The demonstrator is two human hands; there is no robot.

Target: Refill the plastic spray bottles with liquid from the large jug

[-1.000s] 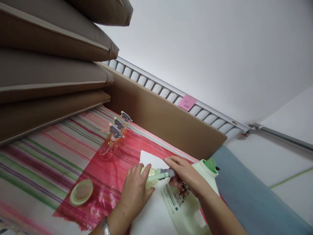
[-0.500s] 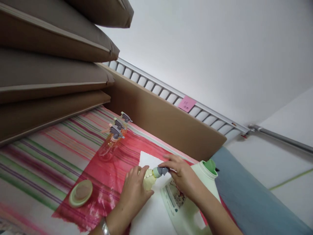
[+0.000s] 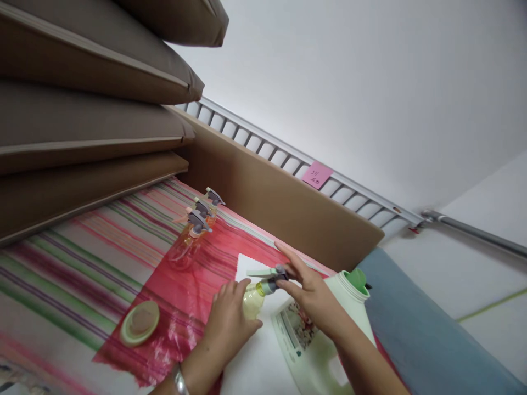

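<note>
My left hand is wrapped round a small clear spray bottle with pale yellow contents, held tilted over a white cloth. On the bottle's neck sits a grey and green trigger spray head. The thumb and fingers of my right hand pinch the grey part of that spray head, with one finger raised. Just beneath and right of my right hand stands a large pale green jug, its mouth uncapped. Whether the spray head is seated fully on the neck, I cannot tell.
Several trigger spray bottles stand on red plastic sheeting at the back left. A round green cap lies nearer. Stacked brown cushions rise at left; a brown board and radiator bound the back.
My right hand has turned the spray head, so its green trigger now points left across the bottle. The left hand keeps its hold on the bottle.
</note>
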